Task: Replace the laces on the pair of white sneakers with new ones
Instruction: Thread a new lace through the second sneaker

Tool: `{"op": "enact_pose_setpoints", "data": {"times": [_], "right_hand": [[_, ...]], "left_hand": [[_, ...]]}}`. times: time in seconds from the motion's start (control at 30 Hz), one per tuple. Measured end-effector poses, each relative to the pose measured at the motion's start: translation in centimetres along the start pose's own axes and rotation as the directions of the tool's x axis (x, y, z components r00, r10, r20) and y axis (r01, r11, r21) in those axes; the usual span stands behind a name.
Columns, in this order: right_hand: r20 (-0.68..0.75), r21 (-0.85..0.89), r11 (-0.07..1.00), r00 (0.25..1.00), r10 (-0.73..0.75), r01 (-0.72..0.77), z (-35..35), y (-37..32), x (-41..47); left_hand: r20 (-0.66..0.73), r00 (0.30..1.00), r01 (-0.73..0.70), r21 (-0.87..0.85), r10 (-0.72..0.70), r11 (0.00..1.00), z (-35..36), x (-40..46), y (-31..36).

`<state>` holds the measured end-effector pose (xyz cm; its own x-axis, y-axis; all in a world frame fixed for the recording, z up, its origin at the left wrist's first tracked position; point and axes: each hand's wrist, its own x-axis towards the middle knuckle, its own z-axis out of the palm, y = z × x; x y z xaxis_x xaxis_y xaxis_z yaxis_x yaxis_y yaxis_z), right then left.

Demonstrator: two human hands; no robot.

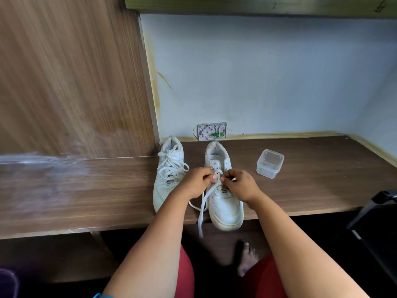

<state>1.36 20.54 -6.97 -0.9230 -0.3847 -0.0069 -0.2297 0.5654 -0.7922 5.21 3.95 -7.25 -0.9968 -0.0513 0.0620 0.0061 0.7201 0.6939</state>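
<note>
Slack is the risk: both the left hand [196, 182] and right hand [240, 183] pinch the lace [203, 208] over the right sneaker [223, 190], near the desk [86, 190] edge; its dangling tail could snag and tug it out.

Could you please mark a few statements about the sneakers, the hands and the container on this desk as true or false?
1. Both hands work at the right sneaker. True: the left hand and right hand pinch its lace near the eyelets.
2. The left sneaker has no lace in it. False: a white lace is threaded through it.
3. The clear plastic container stands to the right of the sneakers. True.
4. The container has its lid on. False: it is open on top.
5. A lace end hangs over the front edge of the wooden desk. True.
6. The sneakers lie on their sides. False: both stand upright on their soles.
</note>
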Motion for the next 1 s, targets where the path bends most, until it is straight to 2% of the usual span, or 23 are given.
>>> {"op": "enact_pose_setpoints", "data": {"times": [0.13,0.23,0.37,0.5,0.57,0.67,0.7,0.73,0.77,0.8,0.83,0.87,0.9,0.93,1.0], "right_hand": [[-0.010,0.178,0.984,0.999,0.035,-0.032,0.1,0.1,0.3],[-0.026,0.447,0.890,0.993,0.117,-0.094,-0.1,0.3,0.5],[-0.190,0.487,0.873,0.971,0.148,-0.038,0.0,1.0,1.1],[-0.183,0.719,0.690,0.937,0.297,-0.079,0.8,0.4,1.0],[-0.114,0.830,0.544,0.919,0.377,-0.120,0.2,0.5,1.2],[0.115,0.984,0.065,0.865,0.488,-0.168,-1.0,0.8,1.2],[0.154,0.986,-0.026,0.861,0.484,-0.162,-1.1,0.8,1.0],[0.159,0.987,-0.048,0.873,0.462,-0.155,-1.0,0.6,0.7],[0.080,0.982,0.118,0.897,0.436,-0.145,-0.8,0.5,0.6],[-0.050,0.906,0.408,0.925,0.376,-0.116,-0.6,0.6,0.6],[-0.183,0.663,0.747,0.956,0.228,-0.051,-0.7,0.6,0.4],[-0.220,0.356,0.933,0.975,0.032,0.050,-0.7,0.6,0.2],[-0.217,0.088,0.986,0.969,-0.117,0.139,-0.6,0.7,0.2],[-0.204,-0.072,0.979,0.958,-0.203,0.192,-0.7,0.9,0.3],[-0.198,-0.188,0.949,0.936,-0.289,0.253,-0.6,1.1,0.3]], "left_hand": [[0.026,0.997,0.079,-0.204,-0.076,0.976,0.3,-0.3,-0.7],[0.076,0.990,0.140,-0.309,-0.122,0.941,0.3,-0.3,-1.1],[0.177,0.977,0.188,-0.437,-0.120,0.879,0.4,-0.4,-1.4],[0.221,0.967,0.225,-0.522,-0.125,0.822,0.4,-0.4,-1.2],[0.228,0.966,0.225,-0.504,-0.123,0.834,0.5,-0.2,-1.3],[0.223,0.968,0.213,-0.474,-0.117,0.855,0.7,-0.2,-1.5],[0.222,0.968,0.211,-0.479,-0.115,0.852,0.7,-0.2,-1.5],[0.224,0.968,0.212,-0.488,-0.113,0.847,0.7,-0.2,-1.5],[0.225,0.968,0.213,-0.499,-0.111,0.840,0.7,-0.2,-1.4],[0.224,0.968,0.215,-0.510,-0.113,0.833,0.7,-0.3,-1.3],[0.217,0.970,0.214,-0.524,-0.114,0.824,0.7,-0.4,-1.2],[0.210,0.971,0.211,-0.537,-0.113,0.817,0.8,-0.4,-1.1],[0.205,0.972,0.208,-0.544,-0.111,0.813,0.8,-0.4,-1.1],[0.202,0.973,0.206,-0.546,-0.111,0.812,0.9,-0.4,-1.0],[0.198,0.973,0.209,-0.540,-0.118,0.815,0.9,-0.4,-1.0]]}}
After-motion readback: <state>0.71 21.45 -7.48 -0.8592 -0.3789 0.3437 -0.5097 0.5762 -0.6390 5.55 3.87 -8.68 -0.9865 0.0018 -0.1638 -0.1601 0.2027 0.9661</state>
